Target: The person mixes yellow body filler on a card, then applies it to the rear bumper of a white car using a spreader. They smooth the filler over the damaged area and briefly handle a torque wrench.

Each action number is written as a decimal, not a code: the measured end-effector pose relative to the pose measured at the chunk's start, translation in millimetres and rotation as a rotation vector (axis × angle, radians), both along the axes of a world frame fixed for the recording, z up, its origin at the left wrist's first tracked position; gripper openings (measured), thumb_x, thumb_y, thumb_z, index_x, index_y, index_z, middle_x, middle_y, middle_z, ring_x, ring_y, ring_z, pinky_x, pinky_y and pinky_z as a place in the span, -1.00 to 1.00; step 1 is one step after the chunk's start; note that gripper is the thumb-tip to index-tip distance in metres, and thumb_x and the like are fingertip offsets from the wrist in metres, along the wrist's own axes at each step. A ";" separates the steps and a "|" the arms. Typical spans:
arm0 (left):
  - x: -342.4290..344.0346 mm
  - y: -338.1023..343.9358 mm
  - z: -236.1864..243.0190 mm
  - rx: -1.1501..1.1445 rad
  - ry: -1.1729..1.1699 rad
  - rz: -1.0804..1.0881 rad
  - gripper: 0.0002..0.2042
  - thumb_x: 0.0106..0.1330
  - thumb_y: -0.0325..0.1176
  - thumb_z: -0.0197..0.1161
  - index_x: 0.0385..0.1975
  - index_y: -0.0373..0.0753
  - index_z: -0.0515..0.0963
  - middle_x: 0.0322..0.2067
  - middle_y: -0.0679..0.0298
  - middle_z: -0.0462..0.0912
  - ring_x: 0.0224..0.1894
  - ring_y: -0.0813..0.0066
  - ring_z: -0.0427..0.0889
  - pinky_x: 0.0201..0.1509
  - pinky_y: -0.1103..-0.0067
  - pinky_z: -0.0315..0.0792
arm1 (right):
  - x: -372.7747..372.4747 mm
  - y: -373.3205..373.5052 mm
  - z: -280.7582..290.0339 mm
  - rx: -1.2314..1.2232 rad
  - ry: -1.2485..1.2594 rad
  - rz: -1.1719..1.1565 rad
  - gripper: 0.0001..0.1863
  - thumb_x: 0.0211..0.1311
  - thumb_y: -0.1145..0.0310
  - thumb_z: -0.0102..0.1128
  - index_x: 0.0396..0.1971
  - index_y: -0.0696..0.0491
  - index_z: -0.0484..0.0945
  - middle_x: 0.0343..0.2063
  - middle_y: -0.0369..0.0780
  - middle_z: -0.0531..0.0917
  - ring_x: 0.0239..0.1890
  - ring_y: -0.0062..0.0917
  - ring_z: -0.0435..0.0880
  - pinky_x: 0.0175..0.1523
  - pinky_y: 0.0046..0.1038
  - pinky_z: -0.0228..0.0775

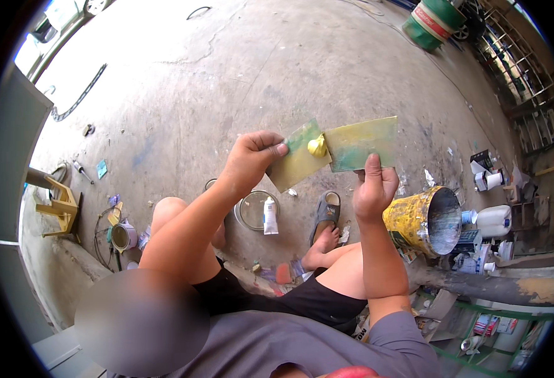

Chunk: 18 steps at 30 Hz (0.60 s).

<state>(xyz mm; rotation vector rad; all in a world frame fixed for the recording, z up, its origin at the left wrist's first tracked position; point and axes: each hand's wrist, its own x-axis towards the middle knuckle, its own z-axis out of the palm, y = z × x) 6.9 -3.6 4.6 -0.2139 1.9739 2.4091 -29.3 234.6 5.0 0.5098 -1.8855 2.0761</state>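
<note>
My left hand grips a thin, translucent yellow-green rectangular spreader, thumb on its upper face. A glossy pale-yellow blob of paste sits at the inner edge of that spreader. My right hand pinches a second, similar stained spreader, whose left edge meets the blob. Below them, a white tube with a cap lies on a round tin lid on the floor, between my legs.
A stained yellow bucket stands at my right beside a white jug and scattered rubbish. At left are a wooden stool and a small can. A green drum stands on the concrete floor at far right.
</note>
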 end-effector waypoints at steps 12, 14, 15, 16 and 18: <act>2.6 -5.7 9.0 0.366 -0.061 -0.039 -0.78 0.44 -0.36 0.21 -0.11 -0.40 0.62 -0.32 0.23 0.70 -0.37 0.53 0.65 -0.33 0.57 0.52 | -19.0 20.4 -2.5 0.110 -0.271 0.220 -0.69 0.49 0.23 0.07 -0.10 0.19 0.60 -0.42 -0.27 0.66 -0.50 -0.57 0.58 -0.41 -0.41 0.36; 3.8 1.4 7.1 0.482 -0.099 -0.114 -0.77 0.47 -0.36 0.15 -0.07 -0.40 0.60 -0.29 0.22 0.71 -0.35 0.50 0.68 -0.29 0.55 0.55 | -22.4 14.0 23.2 -0.208 -0.344 0.273 -0.71 0.50 0.24 0.06 -0.02 0.14 0.57 -0.30 -0.28 0.67 -0.47 -0.60 0.60 -0.40 -0.49 0.40; 5.7 7.7 3.8 0.537 -0.124 -0.151 -0.76 0.49 -0.36 0.13 -0.05 -0.40 0.59 -0.28 0.21 0.71 -0.33 0.49 0.69 -0.27 0.53 0.57 | -19.3 3.9 39.7 -0.304 -0.385 0.264 -0.70 0.50 0.24 0.06 0.03 0.12 0.56 -0.29 -0.29 0.66 -0.45 -0.61 0.61 -0.41 -0.51 0.42; 8.5 12.0 0.7 0.586 -0.149 -0.187 -0.76 0.50 -0.36 0.10 -0.03 -0.39 0.57 -0.26 0.20 0.71 -0.32 0.47 0.70 -0.25 0.52 0.58 | -20.0 2.3 43.9 -0.360 -0.403 0.276 -0.69 0.50 0.22 0.06 0.05 0.09 0.55 -0.30 -0.30 0.65 -0.46 -0.63 0.61 -0.42 -0.52 0.41; 15.5 25.0 -9.7 0.679 -0.214 -0.297 -0.78 0.48 -0.40 0.12 -0.02 -0.37 0.57 -0.16 0.17 0.71 -0.16 0.45 0.71 -0.03 0.50 0.58 | -23.8 5.7 44.3 -0.423 -0.418 0.317 -0.67 0.50 0.16 0.08 0.07 0.04 0.53 -0.34 -0.32 0.64 -0.51 -0.65 0.59 -0.46 -0.56 0.39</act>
